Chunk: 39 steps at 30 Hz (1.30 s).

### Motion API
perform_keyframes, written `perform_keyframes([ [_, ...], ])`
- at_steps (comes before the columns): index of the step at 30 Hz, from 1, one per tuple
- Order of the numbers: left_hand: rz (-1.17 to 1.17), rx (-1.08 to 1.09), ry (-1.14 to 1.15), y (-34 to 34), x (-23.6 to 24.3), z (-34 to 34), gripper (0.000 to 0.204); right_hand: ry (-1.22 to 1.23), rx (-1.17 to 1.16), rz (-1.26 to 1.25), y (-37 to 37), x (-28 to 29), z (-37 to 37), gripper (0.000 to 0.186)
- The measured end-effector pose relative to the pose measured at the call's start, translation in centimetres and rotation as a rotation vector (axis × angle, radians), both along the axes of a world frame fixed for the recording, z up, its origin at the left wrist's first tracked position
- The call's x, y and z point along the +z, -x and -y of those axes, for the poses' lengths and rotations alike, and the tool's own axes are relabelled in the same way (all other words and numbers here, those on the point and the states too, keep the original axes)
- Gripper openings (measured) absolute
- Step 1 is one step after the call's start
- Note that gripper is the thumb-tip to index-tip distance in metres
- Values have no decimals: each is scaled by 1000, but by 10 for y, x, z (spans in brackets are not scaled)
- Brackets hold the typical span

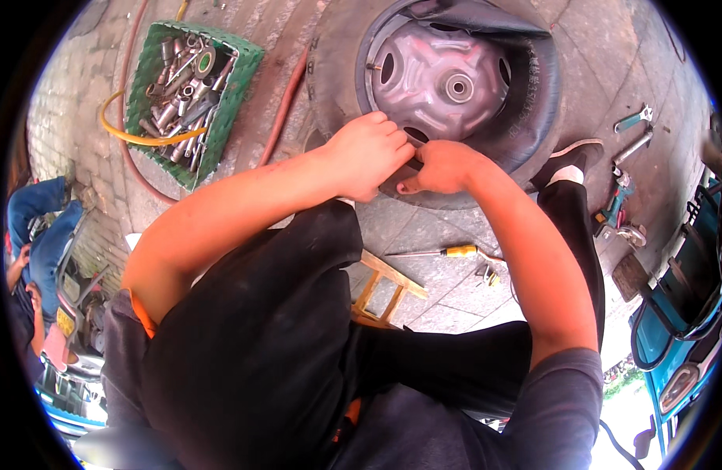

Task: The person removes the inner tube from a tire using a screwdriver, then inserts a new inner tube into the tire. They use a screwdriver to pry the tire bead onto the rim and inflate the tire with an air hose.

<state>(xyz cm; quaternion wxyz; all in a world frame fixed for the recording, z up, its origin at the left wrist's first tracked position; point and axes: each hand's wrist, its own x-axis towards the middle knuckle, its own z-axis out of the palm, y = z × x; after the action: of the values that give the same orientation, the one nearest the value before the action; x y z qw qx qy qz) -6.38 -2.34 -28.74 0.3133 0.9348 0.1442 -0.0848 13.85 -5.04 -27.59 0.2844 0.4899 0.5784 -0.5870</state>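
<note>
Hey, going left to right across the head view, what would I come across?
Another person's blue jeans, green woven basket, left hand, right hand, adjustable wrench.

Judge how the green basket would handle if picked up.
The green basket is probably heavy for its size, being piled with metal tools. Its sides look woven from strips, so they might flex. The jumbled tools could shift if it tilts.
</note>
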Motion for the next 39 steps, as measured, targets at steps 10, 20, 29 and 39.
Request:
perform_keyframes([
  [10, -48, -100, -327, -6, 4, 23, 75, -1002, 65, 110, -73, 8, -67, 47],
  [20, 12, -119, -244, -13, -12, 31, 59, -1157, 253, 152, -98, -25, -83, 56],
  [29, -33, -108, -278, -25, -3, 41, 79, -994, 301, 130, -75, -34, -98, 56],
  [39, 5, -205, -245, -15, -3, -4, 38, -730, 48, 420, -87, -21, -113, 63],
])
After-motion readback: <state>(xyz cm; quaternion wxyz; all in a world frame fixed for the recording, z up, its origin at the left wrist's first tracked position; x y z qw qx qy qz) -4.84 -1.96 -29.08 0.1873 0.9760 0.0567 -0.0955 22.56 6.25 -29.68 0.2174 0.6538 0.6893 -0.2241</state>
